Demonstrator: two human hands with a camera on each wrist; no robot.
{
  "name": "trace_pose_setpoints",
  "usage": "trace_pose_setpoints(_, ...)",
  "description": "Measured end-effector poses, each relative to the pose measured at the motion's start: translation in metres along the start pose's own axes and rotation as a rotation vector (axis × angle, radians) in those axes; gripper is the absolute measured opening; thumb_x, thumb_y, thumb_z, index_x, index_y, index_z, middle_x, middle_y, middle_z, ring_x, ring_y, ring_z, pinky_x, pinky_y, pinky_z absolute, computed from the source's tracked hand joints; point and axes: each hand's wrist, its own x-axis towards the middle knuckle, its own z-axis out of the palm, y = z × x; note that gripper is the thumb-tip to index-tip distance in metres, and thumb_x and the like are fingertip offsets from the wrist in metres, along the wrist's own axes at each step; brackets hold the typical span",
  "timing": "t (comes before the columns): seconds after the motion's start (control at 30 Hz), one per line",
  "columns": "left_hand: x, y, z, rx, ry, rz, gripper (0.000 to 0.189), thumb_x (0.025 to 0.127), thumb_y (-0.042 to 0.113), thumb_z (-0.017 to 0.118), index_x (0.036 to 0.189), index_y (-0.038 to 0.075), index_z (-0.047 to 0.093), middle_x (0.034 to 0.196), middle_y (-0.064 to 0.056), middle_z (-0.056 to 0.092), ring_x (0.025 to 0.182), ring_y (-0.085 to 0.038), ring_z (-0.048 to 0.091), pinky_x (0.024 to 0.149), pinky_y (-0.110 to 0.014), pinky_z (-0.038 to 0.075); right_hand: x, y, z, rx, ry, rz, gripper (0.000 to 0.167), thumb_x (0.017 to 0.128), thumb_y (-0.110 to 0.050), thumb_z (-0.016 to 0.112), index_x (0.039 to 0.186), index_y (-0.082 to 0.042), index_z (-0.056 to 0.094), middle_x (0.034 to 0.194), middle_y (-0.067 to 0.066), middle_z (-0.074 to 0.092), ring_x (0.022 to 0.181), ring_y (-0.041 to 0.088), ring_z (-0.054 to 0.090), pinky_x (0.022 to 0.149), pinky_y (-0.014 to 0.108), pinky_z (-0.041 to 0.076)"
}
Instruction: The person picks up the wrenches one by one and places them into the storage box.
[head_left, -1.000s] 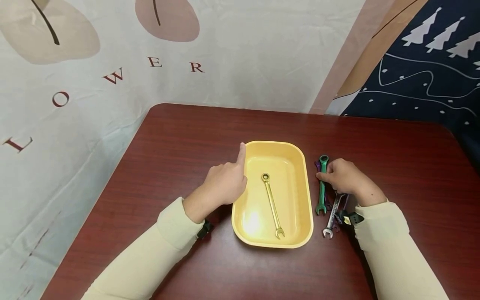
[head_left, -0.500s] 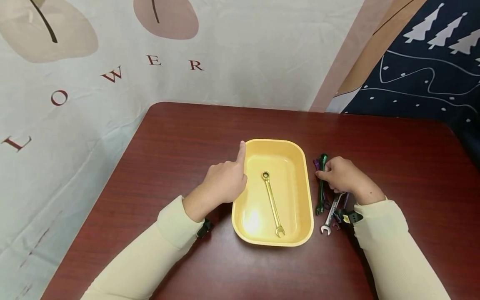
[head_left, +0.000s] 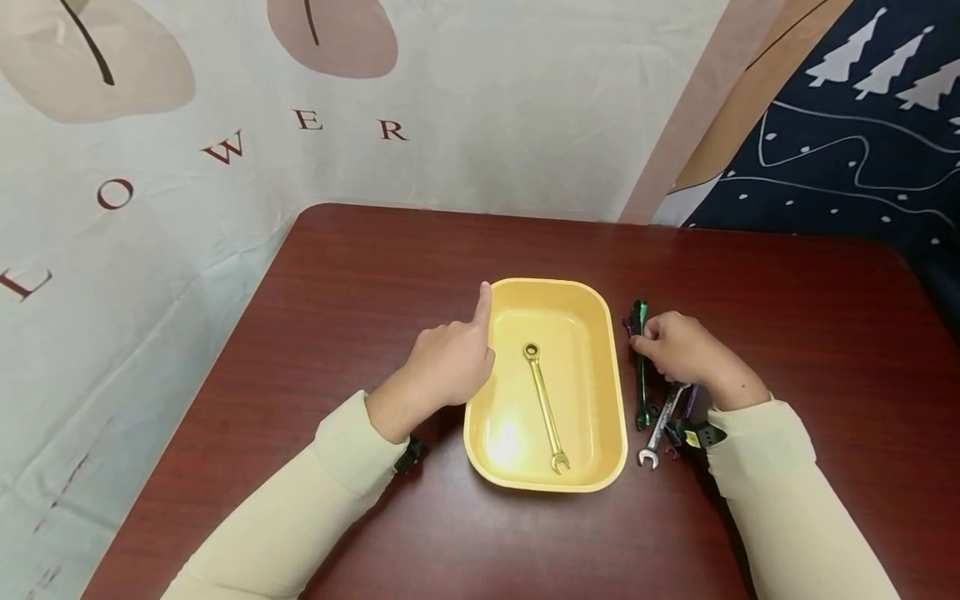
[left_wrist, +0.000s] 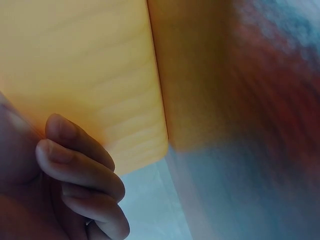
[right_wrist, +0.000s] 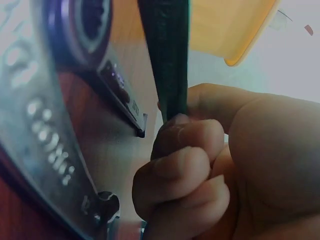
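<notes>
While left hand (head_left: 450,362) grips yellow plastic tray (head_left: 588,417), gold metal wrench (head_left: 546,408) inside, right hand (head_left: 688,350) pinches green metal wrench (right_wrist: 171,50); silver, purple metal wrenches (head_left: 663,423) near it, outside.

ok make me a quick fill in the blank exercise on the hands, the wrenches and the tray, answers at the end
1. The right hand holds a wrench whose colour is ____.
2. Counting the gold wrench, the number of wrenches lying in the tray is ____.
3. The hand at the tray's edge is the person's ____ one.
4. The tray itself is coloured ____.

Missing words: green; one; left; yellow
</notes>
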Motion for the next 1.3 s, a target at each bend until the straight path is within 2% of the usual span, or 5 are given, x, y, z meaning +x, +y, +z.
trace_pose_setpoints(0.5, 0.0, 0.001, 0.001, 0.005, -0.001, -0.014, 0.08, 0.1, 0.021, 0.043, 0.161, 0.008, -0.007, 0.051, 0.001, 0.049, 0.041, -0.013, 0.033, 0.042, -0.027, 0.022, -0.003, -0.004, -0.005, -0.008, 0.067, -0.054, 0.034, 0.101, -0.018, 0.055, 0.069, -0.007, 0.05, 0.052, -0.001, 0.04, 0.045, 0.015, 0.045, 0.043, 0.029, 0.039)
trace_pose_setpoints(0.9, 0.0, 0.0, 0.0, 0.003, 0.002, -0.008, 0.079, 0.1, 0.021, 0.043, 0.161, 0.007, -0.006, 0.051, 0.001, 0.048, 0.041, -0.013, 0.032, 0.042, -0.027, 0.021, -0.014, -0.02, -0.013, -0.029, 0.163, -0.079, 0.036, 0.1, -0.018, 0.058, 0.067, -0.006, 0.052, 0.053, 0.0, 0.037, 0.048, 0.017, 0.04, 0.044, 0.029, 0.037)
trace_pose_setpoints(1.3, 0.0, 0.0, -0.001, 0.02, 0.001, -0.005, 0.08, 0.1, 0.021, 0.043, 0.161, 0.006, -0.006, 0.051, 0.001, 0.048, 0.041, -0.013, 0.032, 0.042, -0.027, 0.021, -0.026, -0.034, -0.018, -0.037, 0.223, -0.089, 0.036, 0.099, -0.019, 0.059, 0.066, -0.007, 0.052, 0.052, 0.0, 0.036, 0.049, 0.018, 0.04, 0.045, 0.029, 0.038)
